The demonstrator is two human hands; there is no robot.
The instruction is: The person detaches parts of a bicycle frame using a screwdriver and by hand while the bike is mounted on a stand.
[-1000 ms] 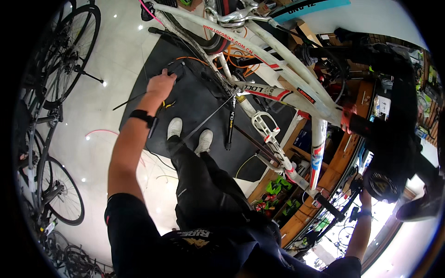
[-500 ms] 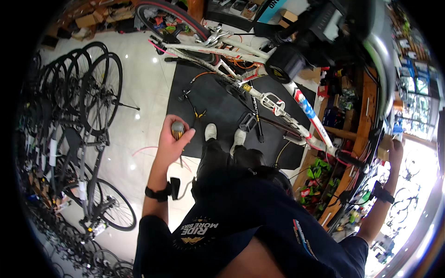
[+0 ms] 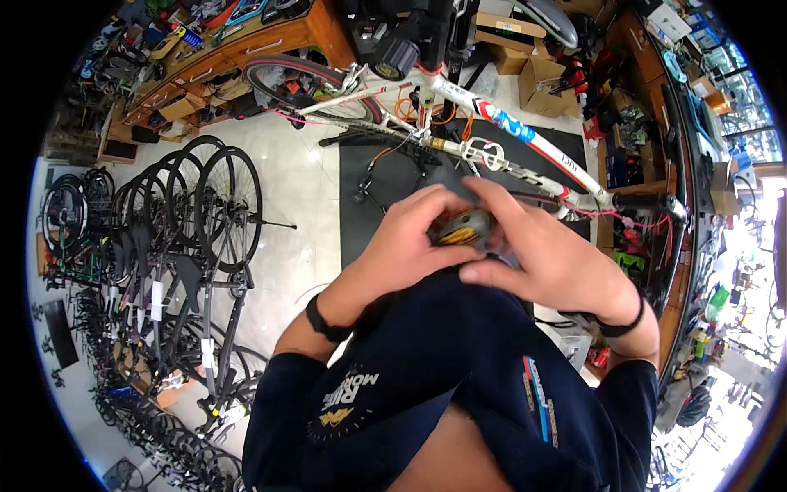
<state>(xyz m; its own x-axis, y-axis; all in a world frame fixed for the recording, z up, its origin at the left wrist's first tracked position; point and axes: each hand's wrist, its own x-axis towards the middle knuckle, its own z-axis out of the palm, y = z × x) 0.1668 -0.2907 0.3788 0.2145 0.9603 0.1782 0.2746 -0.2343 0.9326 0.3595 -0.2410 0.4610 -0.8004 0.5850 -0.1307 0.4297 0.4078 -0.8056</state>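
In front of my chest, my left hand (image 3: 402, 246) is closed around a screwdriver with a rounded grey, yellow and black handle (image 3: 461, 234). The handle's end faces up, while its shaft is hidden below. My right hand (image 3: 549, 258) is beside the handle, its thumb and forefinger spread apart around that end. Blur covers the forefinger's tip, and the other fingers are largely hidden; I cannot tell whether they touch the screwdriver. Beyond both hands is a white road bike (image 3: 533, 143) with red and blue markings, over a black mat (image 3: 357, 246).
Several bikes with black wheels (image 3: 229, 205) stand in a row at left. A wooden drawer cabinet (image 3: 262, 45) is at the far left, cluttered on top. Open cardboard boxes (image 3: 545, 86) lie behind the bike. Loaded shelves (image 3: 652, 164) run along the right.
My left hand has brought the screwdriver rightward to my chest. My right hand has come in from the box at the far right to meet it. The view has shifted back from the bike.
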